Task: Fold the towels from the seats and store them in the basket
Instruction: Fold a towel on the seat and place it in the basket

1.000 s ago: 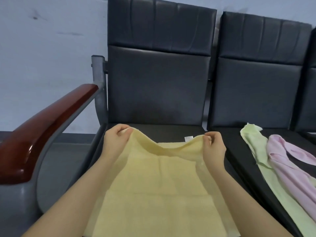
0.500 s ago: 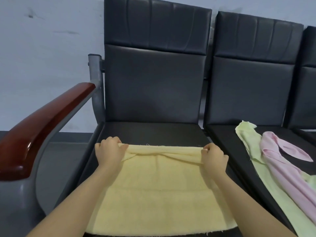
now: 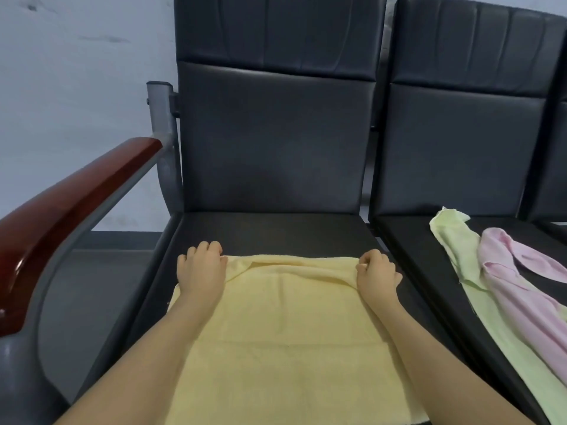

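Two dark padded seats are seen side by side: the left black seat (image 3: 270, 231) and the right black seat (image 3: 414, 240), with part of a third at the right edge. A red-brown wooden armrest (image 3: 70, 210) bounds the left seat. One pale yellow terry towel (image 3: 285, 332) is spread on the left seat, bare cushion left beyond its far edge; that edge has been drawn nearer than half a second ago. One light green towel (image 3: 460, 256) and one pink towel (image 3: 521, 289) are laid loosely on the right seat. The far corners are gripped by curled fingers: left hand (image 3: 201, 268), right hand (image 3: 377, 276)
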`<state>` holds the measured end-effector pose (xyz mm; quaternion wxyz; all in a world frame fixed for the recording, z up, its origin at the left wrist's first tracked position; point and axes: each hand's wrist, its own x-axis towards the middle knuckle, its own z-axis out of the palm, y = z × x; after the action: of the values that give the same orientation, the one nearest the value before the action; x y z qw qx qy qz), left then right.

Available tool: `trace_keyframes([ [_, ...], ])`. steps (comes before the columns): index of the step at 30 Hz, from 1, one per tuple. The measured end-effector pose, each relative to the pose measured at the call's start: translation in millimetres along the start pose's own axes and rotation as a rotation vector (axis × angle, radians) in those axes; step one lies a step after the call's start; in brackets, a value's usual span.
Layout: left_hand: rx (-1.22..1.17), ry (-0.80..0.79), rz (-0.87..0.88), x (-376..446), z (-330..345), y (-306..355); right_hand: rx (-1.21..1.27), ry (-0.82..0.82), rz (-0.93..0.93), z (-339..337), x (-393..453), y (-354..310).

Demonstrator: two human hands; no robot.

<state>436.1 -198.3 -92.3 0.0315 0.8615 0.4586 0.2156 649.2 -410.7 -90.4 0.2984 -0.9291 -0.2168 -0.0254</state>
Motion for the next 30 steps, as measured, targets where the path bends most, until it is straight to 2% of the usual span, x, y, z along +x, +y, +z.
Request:
trace_keyframes([
  [3, 0.033, -0.045, -0.016, -3, -4, 0, 0.053, -0.034, -0.048, -6, -3, 2],
  [7, 0.01, -0.043, 0.003, -13, -17, -4, 0.277, 0.023, -0.105, -19, -25, 0],
  [9, -0.083, 0.024, 0.02, -22, -29, -4, 0.394, 0.072, -0.138, -30, -37, -5],
  [14, -0.326, 0.228, 0.038, -38, -79, 4, 0.472, 0.185, -0.236, -69, -59, -21],
  [18, -0.382, 0.359, 0.118, -49, -115, 4, 0.584, 0.28, -0.247, -96, -82, -31],
  [25, -0.294, 0.386, 0.183, -72, -149, 4, 0.582, 0.387, -0.326, -133, -107, -39],
  [30, -0.354, 0.449, 0.089, -79, -181, 6, 0.659, 0.434, -0.332, -165, -112, -47],
])
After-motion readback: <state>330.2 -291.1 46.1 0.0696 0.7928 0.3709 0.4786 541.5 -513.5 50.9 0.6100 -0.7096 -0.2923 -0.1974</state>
